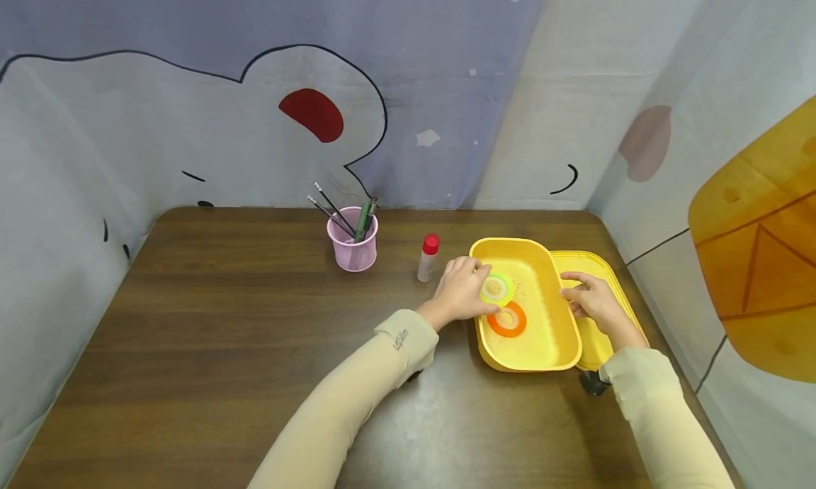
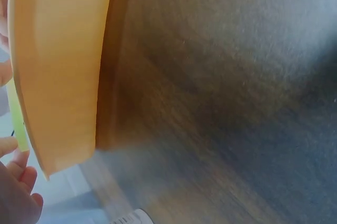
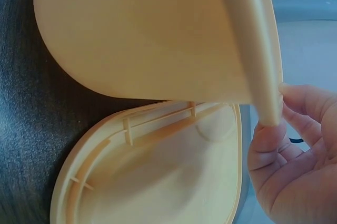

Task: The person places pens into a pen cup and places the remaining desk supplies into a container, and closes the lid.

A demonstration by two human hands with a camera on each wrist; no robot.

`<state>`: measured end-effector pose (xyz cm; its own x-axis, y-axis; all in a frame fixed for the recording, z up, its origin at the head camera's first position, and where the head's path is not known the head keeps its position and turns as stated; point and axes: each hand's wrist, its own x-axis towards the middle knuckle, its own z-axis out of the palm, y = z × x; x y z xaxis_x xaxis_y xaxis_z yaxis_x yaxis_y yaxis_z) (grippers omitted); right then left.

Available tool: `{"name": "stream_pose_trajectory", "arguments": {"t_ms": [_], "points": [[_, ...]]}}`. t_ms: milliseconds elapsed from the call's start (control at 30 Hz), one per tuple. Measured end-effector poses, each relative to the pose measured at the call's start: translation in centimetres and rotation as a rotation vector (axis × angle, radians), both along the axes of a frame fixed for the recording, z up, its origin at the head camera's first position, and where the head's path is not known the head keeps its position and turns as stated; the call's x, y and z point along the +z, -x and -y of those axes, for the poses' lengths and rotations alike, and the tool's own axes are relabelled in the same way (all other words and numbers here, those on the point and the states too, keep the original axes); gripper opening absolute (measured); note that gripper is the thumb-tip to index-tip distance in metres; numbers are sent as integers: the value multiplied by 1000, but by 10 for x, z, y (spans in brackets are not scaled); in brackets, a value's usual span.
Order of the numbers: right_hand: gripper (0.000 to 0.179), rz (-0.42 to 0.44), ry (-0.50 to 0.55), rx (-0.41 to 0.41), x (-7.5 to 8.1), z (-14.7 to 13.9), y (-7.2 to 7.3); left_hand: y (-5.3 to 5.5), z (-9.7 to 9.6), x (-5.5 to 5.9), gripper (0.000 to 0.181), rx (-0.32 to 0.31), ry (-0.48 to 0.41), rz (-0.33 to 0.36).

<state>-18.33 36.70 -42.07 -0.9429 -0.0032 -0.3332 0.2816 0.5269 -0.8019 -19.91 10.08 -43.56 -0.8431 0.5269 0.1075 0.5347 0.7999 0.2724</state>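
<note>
While the right rim of a yellow box [image 1: 542,340] is pinched between the thumb and fingers of the right hand [image 1: 593,301], a yellow-green ring [image 1: 508,290] is held by the left hand [image 1: 462,287] over the left part of the box. Of the two hands, the left is opened only to the ring's width, its edge being gripped between thumb and fingers; the right is nearly closed, with just the box's rim caught in it. An orange ring [image 1: 521,321] is seen inside the box, just on the near side of the yellow-green one; whether the two are touching cannot be told. A yellow lid [image 1: 594,344] is laid on the worktop [image 1: 223,347] at the box's right. Left of the box, a red-capped tube [image 1: 428,257] is stood upright, and pencils [image 1: 331,212] are kept in a pink cup [image 1: 354,256] farther left.
</note>
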Motion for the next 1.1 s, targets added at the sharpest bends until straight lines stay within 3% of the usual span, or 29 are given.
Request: {"name": "stream_pose_trajectory", "arguments": {"t_ms": [167,433,800,1100], "points": [[49,-2,4,-2,-1,-1,1,7,-1,0,76,11,16,36],[47,-6,13,2,-3,-1,1,12,-7,-1,76,30,43,17],[47,-14,20,-7,-6,-2,1,15,-16,-6,73,108,-9,42],[47,-15,21,-6,-4,-2,1,15,-20,-11,70,189,25,51]]}}
